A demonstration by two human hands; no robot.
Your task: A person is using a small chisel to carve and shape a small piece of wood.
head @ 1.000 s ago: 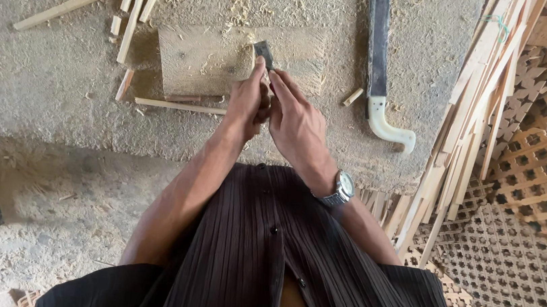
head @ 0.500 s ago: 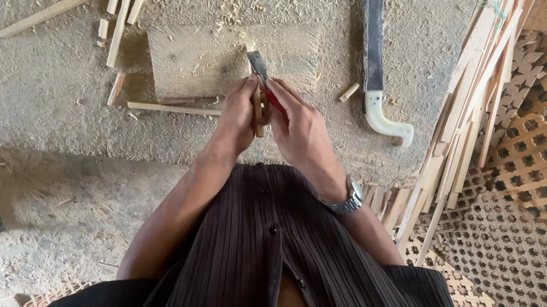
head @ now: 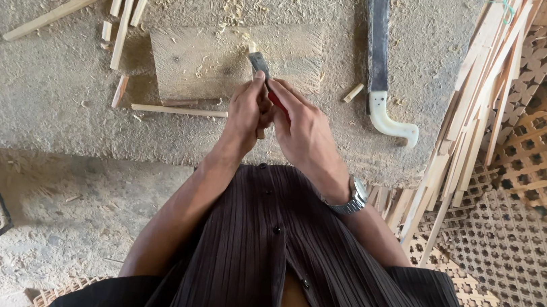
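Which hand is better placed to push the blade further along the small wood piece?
Probably the right hand: its fingers wrap the red handle of the blade, which points at the wooden board. The left hand pinches the small wood piece, so it steadies rather than cuts.

Woodworking shop: wood strips (head: pixel 126 13), shavings (head: pixel 232 0), lattice panels (head: pixel 542 175)

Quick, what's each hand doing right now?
Left hand: closed on a small wooden stick.
Right hand: closed on a knife.
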